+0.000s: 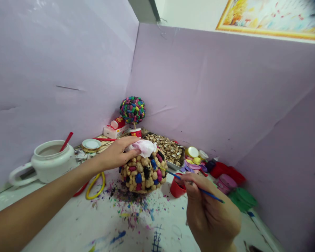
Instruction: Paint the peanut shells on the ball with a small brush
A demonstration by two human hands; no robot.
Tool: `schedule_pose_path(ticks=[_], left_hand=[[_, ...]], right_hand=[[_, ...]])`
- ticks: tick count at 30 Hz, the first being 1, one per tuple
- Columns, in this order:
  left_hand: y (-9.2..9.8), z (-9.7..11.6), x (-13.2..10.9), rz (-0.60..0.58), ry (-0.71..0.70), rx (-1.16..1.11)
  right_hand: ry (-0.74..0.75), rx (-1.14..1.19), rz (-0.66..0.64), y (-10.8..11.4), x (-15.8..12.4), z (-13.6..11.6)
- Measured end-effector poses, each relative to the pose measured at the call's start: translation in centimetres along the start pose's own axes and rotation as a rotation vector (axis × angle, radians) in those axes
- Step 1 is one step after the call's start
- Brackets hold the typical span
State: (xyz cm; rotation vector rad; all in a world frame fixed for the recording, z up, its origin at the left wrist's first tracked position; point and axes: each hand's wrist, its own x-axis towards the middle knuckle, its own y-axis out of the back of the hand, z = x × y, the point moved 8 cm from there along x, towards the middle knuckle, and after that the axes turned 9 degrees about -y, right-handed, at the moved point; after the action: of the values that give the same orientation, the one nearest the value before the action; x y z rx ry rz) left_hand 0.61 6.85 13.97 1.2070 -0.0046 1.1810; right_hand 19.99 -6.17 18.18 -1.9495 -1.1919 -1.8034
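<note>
A ball covered in peanut shells [144,175] rests on the paint-spattered table, some shells blue, black or magenta and the others bare tan. My left hand [120,152] lies over its top left, fingers closed on a crumpled white tissue [146,148] pressed against the ball. In my right hand [210,210] is a thin blue paintbrush [177,176], pinched between thumb and fingers. The brush's yellowish tip meets the ball's right side, beside a magenta shell. Just behind the brush, partly covered by my right hand, stands a small red cup [177,189].
A white mug [52,161] holding a red stick stands left. Behind are a finished-looking multicoloured ball [132,110] on a stick, a metal tray [183,161] of peanut shells, and a tissue pack [115,131]. Paint tubs, including a green one [242,199], line the right wall. A yellow ring [95,185] lies left.
</note>
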Motion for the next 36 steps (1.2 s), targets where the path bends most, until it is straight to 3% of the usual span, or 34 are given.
schedule_pose_path(ticks=[13, 36], left_hand=[[0.1, -0.6, 0.0, -0.021, 0.048, -0.005], [0.1, -1.4, 0.2, -0.031, 0.095, 0.013]], right_hand=[[0.027, -0.068, 0.005, 0.1, 0.3, -0.2], [-0.06, 0.051, 0.048, 0.7, 0.9, 0.9]])
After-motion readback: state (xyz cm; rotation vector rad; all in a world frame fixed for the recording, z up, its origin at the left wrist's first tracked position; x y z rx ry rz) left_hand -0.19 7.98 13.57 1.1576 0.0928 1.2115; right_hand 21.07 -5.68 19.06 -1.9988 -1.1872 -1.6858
